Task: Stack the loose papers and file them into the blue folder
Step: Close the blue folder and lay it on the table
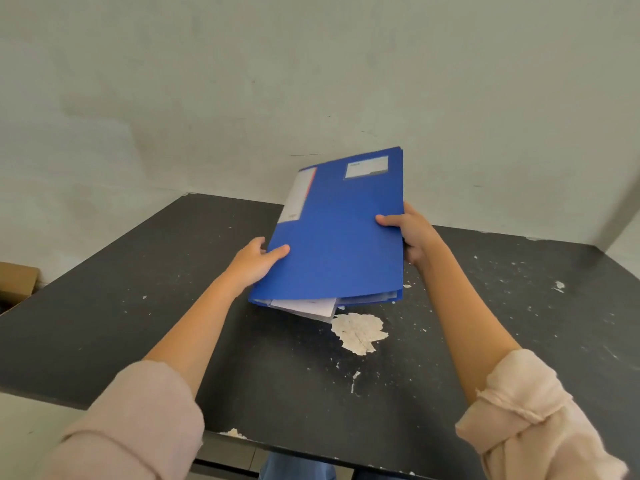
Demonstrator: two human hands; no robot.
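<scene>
The blue folder (337, 230) is closed and held tilted above the middle of the black table, its far end raised toward the wall. It carries a white label on its front near the top and a white strip along the spine. White papers (308, 308) poke out from its lower near edge. My left hand (254, 261) grips the folder's left edge with the thumb on the cover. My right hand (412, 233) grips the right edge, thumb on top.
The black table (138, 306) is worn, with a large pale chipped patch (358, 332) just below the folder and small flecks to the right. A cardboard box (15, 282) sits off the table's left edge. A pale wall stands close behind.
</scene>
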